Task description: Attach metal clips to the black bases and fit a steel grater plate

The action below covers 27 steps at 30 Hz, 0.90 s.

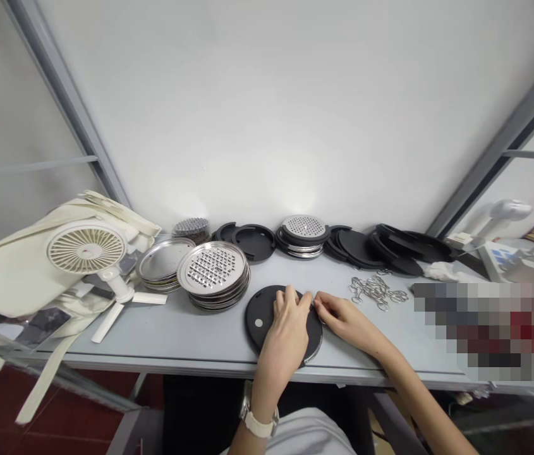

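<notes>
A round black plastic disc (pixel 261 303) with a pale round spot lies flat at the table's front edge. My left hand (pixel 288 322) rests over it, its curled fingers gripping the right side. At the disc's right rim, my right hand (pixel 342 319) pinches with thumb and forefinger; a bit of bright metal, seemingly a small metal clip, shows there, mostly hidden by the fingers. To the right of that hand lies a loose heap of silvery wire clips (pixel 373 289). A stack of round metal grater plates (pixel 214 272) stands left of the disc.
Plain metal discs (pixel 167 259) are stacked farther left, beside a white fan (pixel 86 253) and a cream bag (pixel 11 259). Along the wall sit black round holders (pixel 254 242), a stack topped by a perforated plate (pixel 304 227), and more black parts (pixel 361 246). A blurred patch covers the right side.
</notes>
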Tool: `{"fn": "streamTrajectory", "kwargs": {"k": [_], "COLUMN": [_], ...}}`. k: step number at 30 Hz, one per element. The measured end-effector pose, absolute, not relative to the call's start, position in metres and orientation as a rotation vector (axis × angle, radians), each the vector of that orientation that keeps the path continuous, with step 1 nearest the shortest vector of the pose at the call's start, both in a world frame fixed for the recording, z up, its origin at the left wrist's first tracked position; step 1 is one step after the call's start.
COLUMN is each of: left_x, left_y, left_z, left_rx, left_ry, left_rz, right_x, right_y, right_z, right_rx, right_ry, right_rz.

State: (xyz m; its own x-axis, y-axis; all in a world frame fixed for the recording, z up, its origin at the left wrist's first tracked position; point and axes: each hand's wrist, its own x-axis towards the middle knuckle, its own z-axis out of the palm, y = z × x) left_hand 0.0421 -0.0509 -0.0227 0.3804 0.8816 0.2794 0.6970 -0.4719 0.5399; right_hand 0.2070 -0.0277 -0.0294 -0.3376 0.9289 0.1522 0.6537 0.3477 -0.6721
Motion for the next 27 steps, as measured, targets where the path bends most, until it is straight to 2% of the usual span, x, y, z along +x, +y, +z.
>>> {"fn": "streamTrajectory", "kwargs": {"k": [19, 27], "left_x": [0.0431, 0.0451], "left_y": [-0.0511, -0.0492], "left_z": [-0.0241, -0.0255], "left_rx": [2.325, 2.293], "left_ry": [1.359, 1.475], "left_rz": [0.735, 0.826], "right_x": [0.2088, 0.2172], "right_y": [-0.0256, -0.0268], "right_z": [-0.0307, -0.031], "right_rx": [-1.371, -1.4], "right_ry": [-2.004, -1.84], "right_rz": [0.825, 0.891]}}
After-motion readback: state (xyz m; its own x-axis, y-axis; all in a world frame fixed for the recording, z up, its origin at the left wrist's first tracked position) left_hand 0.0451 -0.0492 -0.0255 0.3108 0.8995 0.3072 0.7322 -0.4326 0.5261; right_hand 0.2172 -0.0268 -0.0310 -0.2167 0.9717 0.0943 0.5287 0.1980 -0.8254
